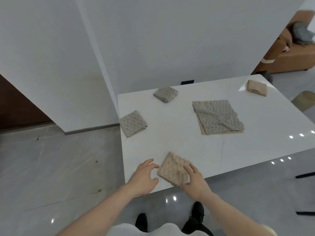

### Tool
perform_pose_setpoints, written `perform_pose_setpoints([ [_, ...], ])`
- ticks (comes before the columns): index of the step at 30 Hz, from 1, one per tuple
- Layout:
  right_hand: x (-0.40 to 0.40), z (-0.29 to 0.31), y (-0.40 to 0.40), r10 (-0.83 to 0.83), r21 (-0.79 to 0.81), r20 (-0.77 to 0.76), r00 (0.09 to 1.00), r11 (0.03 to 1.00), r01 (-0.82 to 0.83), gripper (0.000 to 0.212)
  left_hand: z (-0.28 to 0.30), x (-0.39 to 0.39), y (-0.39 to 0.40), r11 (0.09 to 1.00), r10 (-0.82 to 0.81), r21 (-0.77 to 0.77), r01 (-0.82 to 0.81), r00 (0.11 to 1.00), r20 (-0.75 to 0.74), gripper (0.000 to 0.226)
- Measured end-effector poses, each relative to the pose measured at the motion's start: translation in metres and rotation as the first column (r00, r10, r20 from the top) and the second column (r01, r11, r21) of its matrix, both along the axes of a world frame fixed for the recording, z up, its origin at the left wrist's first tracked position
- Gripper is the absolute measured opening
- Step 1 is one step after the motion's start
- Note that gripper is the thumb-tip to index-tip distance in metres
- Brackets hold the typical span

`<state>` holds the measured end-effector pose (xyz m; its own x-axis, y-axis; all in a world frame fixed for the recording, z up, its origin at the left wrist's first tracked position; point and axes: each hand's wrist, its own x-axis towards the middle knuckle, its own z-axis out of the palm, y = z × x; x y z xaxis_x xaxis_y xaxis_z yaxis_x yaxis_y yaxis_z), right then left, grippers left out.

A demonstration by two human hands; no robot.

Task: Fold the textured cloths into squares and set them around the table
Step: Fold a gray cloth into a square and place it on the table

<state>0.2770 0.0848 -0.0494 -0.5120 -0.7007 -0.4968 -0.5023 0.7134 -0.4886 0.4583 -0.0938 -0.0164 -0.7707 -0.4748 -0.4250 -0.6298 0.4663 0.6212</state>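
A folded beige textured cloth (173, 168) lies at the near edge of the white table (179, 138). My right hand (193, 180) rests flat on its near right corner, fingers spread. My left hand (144, 176) hovers just left of that cloth, fingers curled and apart, holding nothing. Two folded grey squares lie along the left side, one at the left edge (133, 123) and one at the far left (165, 93). Another folded beige square (257, 88) sits at the far right corner. A grey cloth (219, 116), unfolded, lies spread over a beige one in the middle right.
White walls stand behind and to the left of the table. Glossy grey floor surrounds it. A brown sofa (293, 53) stands at the far right, and a round gold stool (305, 99) beside the table's right edge. My black shoes (196, 217) are below the near edge.
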Motion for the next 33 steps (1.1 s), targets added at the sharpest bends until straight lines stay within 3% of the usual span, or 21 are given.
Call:
perform_pose_setpoints([
  [10, -0.134, 0.007, 0.068, 0.069, -0.061, 0.044, 0.997, 0.996, -0.067, 0.068, -0.014, -0.128, 0.066, 0.993, 0.092, 0.06, -0.103, 0.982, 0.165, 0.052],
  [17, -0.18, 0.009, 0.083, 0.183, -0.007, 0.076, 0.98, 0.983, -0.183, 0.065, -0.045, -0.134, 0.101, 0.965, 0.192, 0.1, -0.244, 0.91, 0.367, 0.053],
  [24, -0.18, 0.012, 0.077, 0.191, -0.033, 0.084, 0.978, 0.982, -0.188, 0.065, -0.027, -0.151, 0.109, 0.97, 0.207, 0.074, -0.233, 0.944, 0.257, 0.068],
  [28, -0.187, 0.018, 0.081, 0.176, -0.048, 0.058, 0.983, 0.984, -0.173, 0.064, -0.016, -0.179, 0.105, 0.974, 0.209, 0.067, -0.216, 0.973, 0.096, 0.061],
  [33, -0.214, 0.022, 0.093, 0.139, -0.022, 0.015, 0.99, 0.99, -0.138, 0.064, -0.012, -0.205, 0.103, 0.983, 0.171, 0.062, -0.172, 0.985, 0.017, 0.057],
])
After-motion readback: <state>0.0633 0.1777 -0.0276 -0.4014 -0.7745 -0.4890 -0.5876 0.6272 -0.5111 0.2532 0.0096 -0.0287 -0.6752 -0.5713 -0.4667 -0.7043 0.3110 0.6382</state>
